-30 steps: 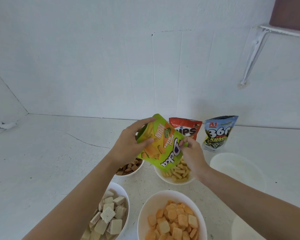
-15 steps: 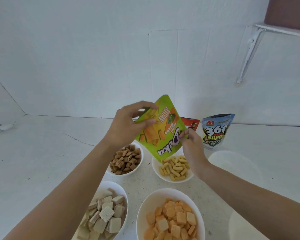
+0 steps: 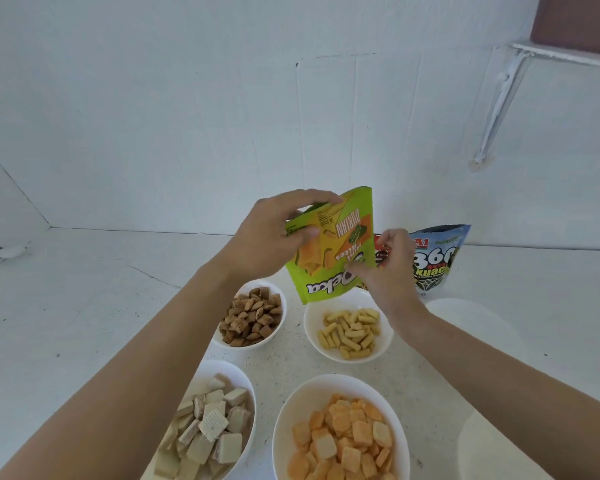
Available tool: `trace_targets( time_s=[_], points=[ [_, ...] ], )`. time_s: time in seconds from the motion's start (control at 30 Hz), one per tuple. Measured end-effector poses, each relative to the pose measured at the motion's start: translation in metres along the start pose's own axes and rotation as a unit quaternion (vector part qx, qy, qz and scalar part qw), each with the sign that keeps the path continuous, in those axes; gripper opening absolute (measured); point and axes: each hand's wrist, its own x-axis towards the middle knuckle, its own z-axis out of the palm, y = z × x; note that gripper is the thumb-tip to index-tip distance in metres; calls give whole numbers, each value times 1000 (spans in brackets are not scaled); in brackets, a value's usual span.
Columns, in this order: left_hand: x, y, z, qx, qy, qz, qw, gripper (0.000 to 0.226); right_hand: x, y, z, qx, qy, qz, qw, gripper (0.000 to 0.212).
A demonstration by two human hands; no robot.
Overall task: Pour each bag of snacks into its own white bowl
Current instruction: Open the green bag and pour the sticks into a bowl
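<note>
Found upended just above stick bowl [image 3: 311, 328]: green bag [image 3: 329, 261], gripped at base by left hand [image 3: 272, 235], pinched at side by right hand [image 3: 387, 270]. Recommend centring mouth over bowl, shaking gently, confirming empty.

Green bag [image 3: 329, 258]: glossy printed plastic film. Bowls [image 3: 347, 386]: smooth, glossy white. Counter [image 3: 84, 306]: matt white, faintly speckled. Wall [image 3: 187, 116]: matt white.

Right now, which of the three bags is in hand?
The green bag, upside down, held by the left hand and right hand; the red bag and blue bag stand behind it.
</note>
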Motion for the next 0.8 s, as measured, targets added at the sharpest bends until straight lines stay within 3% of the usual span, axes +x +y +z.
trace_targets(
  time_s=[0.13, 0.33, 0.43, 0.57, 0.8],
  points=[
    [-5, -6, 17, -12, -7, -5, 1000, 44, -3, 0, -8, 70, -105, -39, 991, 76],
    [-16, -22, 42, -26, -13, -24, 999, 44, -6, 26, -10, 45, -86, -33, 995, 43],
    [-12, -18, 38, -29, 55, -31, 998, 43, -4, 15, -12, 74, -69, -46, 994, 38],
    [0, -8, 25, -146, 143, -93, 974, 42, 4, -15, -12, 103, -66, -82, 989, 36],
    [-17, -36, 41, -213, 74, -201, 953, 24, 7, -21, -11, 94, -56, -111, 988, 32]
  ],
)
